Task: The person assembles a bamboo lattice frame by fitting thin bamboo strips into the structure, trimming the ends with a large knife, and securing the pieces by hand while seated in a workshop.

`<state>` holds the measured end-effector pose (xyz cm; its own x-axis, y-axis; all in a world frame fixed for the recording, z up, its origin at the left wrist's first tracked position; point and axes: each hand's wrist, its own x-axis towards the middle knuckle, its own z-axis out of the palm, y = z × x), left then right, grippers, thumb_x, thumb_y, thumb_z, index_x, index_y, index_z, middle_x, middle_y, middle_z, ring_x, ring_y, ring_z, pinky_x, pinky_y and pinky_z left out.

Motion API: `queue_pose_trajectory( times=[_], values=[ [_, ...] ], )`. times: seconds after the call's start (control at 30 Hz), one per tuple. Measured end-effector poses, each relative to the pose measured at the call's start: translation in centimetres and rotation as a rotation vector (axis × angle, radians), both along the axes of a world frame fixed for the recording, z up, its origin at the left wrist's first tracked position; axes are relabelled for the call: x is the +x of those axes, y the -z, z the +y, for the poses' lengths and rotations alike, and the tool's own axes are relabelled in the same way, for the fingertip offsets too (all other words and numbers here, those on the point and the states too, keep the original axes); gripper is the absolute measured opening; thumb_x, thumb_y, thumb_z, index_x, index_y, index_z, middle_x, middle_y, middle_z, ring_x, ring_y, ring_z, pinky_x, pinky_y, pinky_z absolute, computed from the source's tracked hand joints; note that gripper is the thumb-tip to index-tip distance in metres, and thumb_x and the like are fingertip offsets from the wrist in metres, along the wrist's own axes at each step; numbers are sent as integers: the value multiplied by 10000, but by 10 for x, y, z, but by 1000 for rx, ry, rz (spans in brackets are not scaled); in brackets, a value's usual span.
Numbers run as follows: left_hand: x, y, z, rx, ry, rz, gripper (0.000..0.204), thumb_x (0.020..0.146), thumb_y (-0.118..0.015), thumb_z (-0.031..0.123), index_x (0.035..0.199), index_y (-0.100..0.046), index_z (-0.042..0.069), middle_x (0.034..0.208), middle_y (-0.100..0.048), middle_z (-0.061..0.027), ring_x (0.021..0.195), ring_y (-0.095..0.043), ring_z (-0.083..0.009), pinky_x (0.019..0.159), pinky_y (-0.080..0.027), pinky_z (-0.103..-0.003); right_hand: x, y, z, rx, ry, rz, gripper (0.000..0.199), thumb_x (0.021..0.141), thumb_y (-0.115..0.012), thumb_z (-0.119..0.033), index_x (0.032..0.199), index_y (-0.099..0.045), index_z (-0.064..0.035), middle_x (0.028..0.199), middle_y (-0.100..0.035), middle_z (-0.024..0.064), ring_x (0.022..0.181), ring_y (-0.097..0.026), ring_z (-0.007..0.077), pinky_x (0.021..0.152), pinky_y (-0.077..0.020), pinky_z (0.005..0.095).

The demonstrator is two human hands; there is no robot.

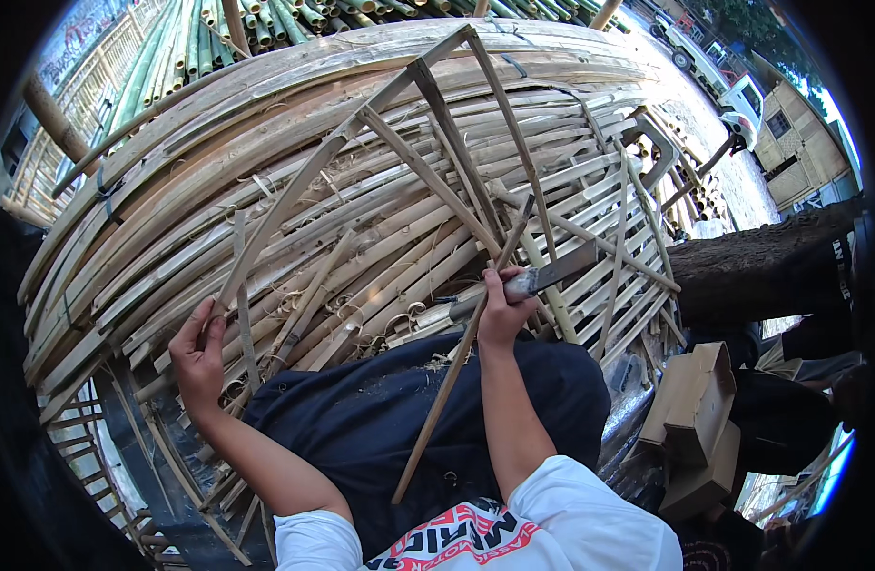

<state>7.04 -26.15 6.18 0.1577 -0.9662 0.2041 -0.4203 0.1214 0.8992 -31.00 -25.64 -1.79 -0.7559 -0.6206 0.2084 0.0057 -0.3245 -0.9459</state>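
A long, pale bamboo strip [290, 205] is seen bent into sharp angles, with its flat, narrow legs slanting down from corners above the lap, in front of a large pile of bamboo slats [199, 181]. Its near end is pinched between the thumb and fingers of the left hand [199, 357]. A knife [568, 265] with a broad, dark blade and a wrapped, greyish handle is grasped in the right hand [502, 314]; whether the thin stick [433, 419] crossing beside it is gripped too cannot be told.

At the right, two brown cardboard boxes [711, 390] are stacked at an angle; what is held in them cannot be seen. The slats are long, split and curved, bound in places with dark ties [106, 197], and curled shavings [416, 310] are scattered among them. The lap is covered by dark, creased cloth [352, 409]. Round, hollow green poles [185, 48] are piled behind.
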Motion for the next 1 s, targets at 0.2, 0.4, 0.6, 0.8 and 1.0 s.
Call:
queue_pose_trajectory(
  times=[0.2,0.4,0.6,0.8,1.0],
  values=[
    [16,14,0,-73,-29,9,349,945,-631,69,1265,-591,-63,1081,-689,-101,942,-618,-102,840,-481,-231,8,-38,8,-102,-37,-43,298,853,-673,19,1127,-555,5,857,-584,-1,727,-521,44,654,-429,193],
    [5,16,-15,-105,-37,41,381,969,-602,96,1320,-555,-41,971,-663,-26,808,-558,-47,702,-440,-173,9,-67,9,-117,-53,-14,254,841,-696,17,1073,-599,-14,851,-565,-21,721,-510,33,648,-426,182],
    [-70,2,-30,-23,39,192,384,972,-605,109,1326,-555,-31,888,-622,7,749,-504,-37,655,-429,-193,-56,-115,-23,-128,-15,191,190,810,-708,25,970,-618,-18,846,-556,-7,742,-540,62,670,-451,205],
    [-161,-37,-54,-111,130,199,370,968,-617,142,1300,-582,-19,826,-619,5,707,-491,-29,621,-418,-194,-170,-159,-52,-259,146,447,159,791,-728,11,878,-604,-35,813,-574,1,719,-553,85,659,-458,226],
    [-224,-1,-62,143,173,307,446,968,-616,195,1372,-529,26,720,-574,23,596,-435,-18,521,-357,-194,-242,-195,-78,-83,42,635,123,801,-690,-22,816,-571,-46,693,-572,-2,615,-530,55,546,-384,202]
  ],
)
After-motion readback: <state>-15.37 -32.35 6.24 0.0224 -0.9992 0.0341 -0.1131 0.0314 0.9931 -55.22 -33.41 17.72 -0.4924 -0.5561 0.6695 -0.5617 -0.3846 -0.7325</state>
